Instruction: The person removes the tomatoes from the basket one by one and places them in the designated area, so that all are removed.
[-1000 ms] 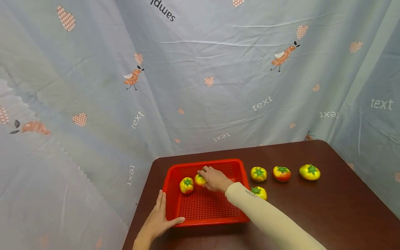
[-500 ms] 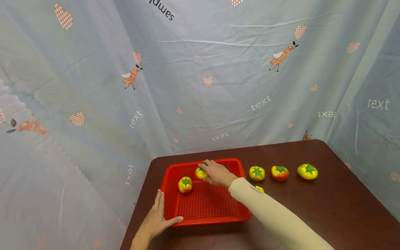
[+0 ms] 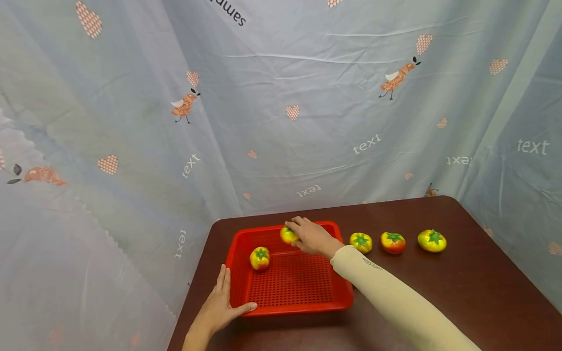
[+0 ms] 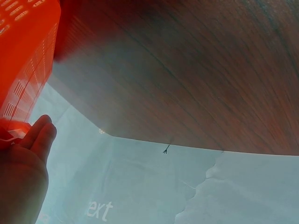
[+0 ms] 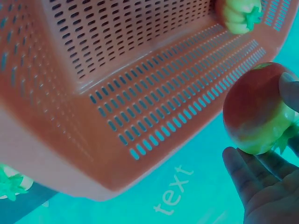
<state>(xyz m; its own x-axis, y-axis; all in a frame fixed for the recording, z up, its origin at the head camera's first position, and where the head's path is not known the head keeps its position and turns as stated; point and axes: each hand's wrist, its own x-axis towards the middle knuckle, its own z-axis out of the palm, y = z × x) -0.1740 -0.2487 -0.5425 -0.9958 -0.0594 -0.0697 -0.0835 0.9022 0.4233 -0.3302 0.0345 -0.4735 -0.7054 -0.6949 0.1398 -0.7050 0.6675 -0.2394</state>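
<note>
In the head view my right hand (image 3: 313, 237) grips a yellow-and-red tomato (image 3: 288, 235) with a green leafy top, over the back part of the red basket (image 3: 298, 310). Fingers and thumb hold the tomato (image 5: 254, 109) near the basket's rim in the right wrist view. Another tomato (image 3: 260, 259) sits inside, towards the left. My left hand (image 3: 217, 304) rests on the basket's front left corner, straight fingers along the left side and thumb on the front rim. Basket wall (image 4: 28, 74) and left hand (image 4: 28, 163) touch in the left wrist view.
On the dark brown table (image 3: 439, 292), right of the basket, lie a yellow tomato (image 3: 361, 242), a red-and-yellow one (image 3: 392, 243) and a yellow one (image 3: 432, 241). A printed curtain (image 3: 329, 122) hangs behind and beside the table.
My right hand has lifted the tomato off the basket's floor and moved it back and slightly right. The sleeve now covers another tomato on the table. My left hand keeps its place.
</note>
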